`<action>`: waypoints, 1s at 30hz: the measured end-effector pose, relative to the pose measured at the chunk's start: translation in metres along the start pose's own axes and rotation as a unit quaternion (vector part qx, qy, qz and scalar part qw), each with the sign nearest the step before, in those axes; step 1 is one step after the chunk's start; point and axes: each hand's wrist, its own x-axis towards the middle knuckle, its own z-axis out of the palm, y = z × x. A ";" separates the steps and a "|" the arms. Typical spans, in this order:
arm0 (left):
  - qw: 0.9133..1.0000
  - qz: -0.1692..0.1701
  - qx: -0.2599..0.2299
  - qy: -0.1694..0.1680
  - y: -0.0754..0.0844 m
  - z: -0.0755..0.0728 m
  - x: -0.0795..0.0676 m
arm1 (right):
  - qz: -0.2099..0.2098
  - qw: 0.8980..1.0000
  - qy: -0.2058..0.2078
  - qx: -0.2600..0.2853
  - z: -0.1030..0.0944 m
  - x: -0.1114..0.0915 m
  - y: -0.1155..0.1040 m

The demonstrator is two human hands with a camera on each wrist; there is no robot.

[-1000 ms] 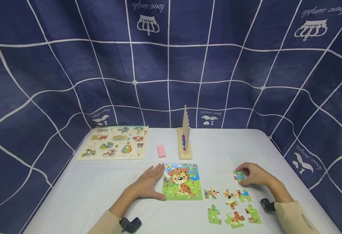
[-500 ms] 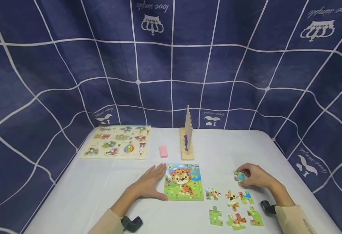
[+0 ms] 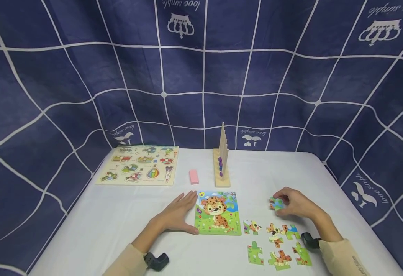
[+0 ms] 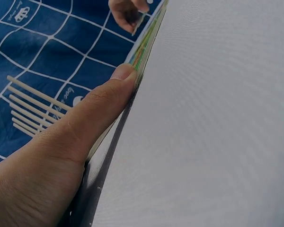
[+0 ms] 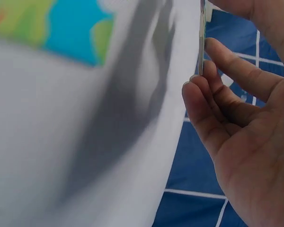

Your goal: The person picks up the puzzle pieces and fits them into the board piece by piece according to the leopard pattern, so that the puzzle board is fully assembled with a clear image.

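My left hand [image 3: 176,215] lies flat with fingers spread at the left side of a leopard picture puzzle board [image 3: 205,227]. In the left wrist view its thumb [image 4: 104,99] presses along the board's edge. To the right, my right hand [image 3: 297,204] pinches a blue-and-green jigsaw piece [image 3: 276,203] between thumb and fingers. The right wrist view shows that piece edge-on as a thin strip [image 5: 201,52], above the white table with a shadow below. Loose jigsaw pieces lie nearer me, among them a green one [image 3: 254,254] and a leopard-body one [image 3: 280,260].
A wooden vehicle peg puzzle [image 3: 137,165] lies at the back left. Behind the leopard board are a pink block [image 3: 194,176] and a wooden stand [image 3: 222,183] with upright rods and purple and blue beads. A dark blue curtain [image 3: 201,76] hangs behind the table.
My right hand has shifted slightly left with the jigsaw piece. The left hand stays at the board's edge. The whole head view has drifted a little.
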 end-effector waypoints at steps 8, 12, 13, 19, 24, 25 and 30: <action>1.000 0.002 0.002 0.002 0.000 -0.003 -0.001 | -0.026 1.000 0.001 0.012 0.000 0.012 -0.019; 1.000 0.001 -0.001 0.004 -0.001 -0.007 0.000 | -0.037 0.999 -0.005 0.015 0.000 0.021 -0.035; 1.000 0.000 0.000 0.004 -0.001 -0.008 0.001 | -0.039 0.999 -0.005 0.015 0.000 0.023 -0.039; 1.000 -0.007 0.001 -0.001 -0.002 -0.006 0.002 | -0.055 0.998 -0.011 0.021 0.006 0.036 -0.062; 1.000 -0.006 -0.007 -0.003 -0.001 -0.004 0.001 | -0.072 0.997 -0.020 0.027 0.015 0.047 -0.081; 1.000 -0.006 -0.007 -0.003 -0.001 -0.004 0.001 | -0.076 0.996 -0.022 0.028 0.017 0.049 -0.084; 1.000 -0.003 -0.007 -0.004 -0.001 -0.003 0.000 | -0.079 0.996 -0.031 0.025 0.029 0.057 -0.098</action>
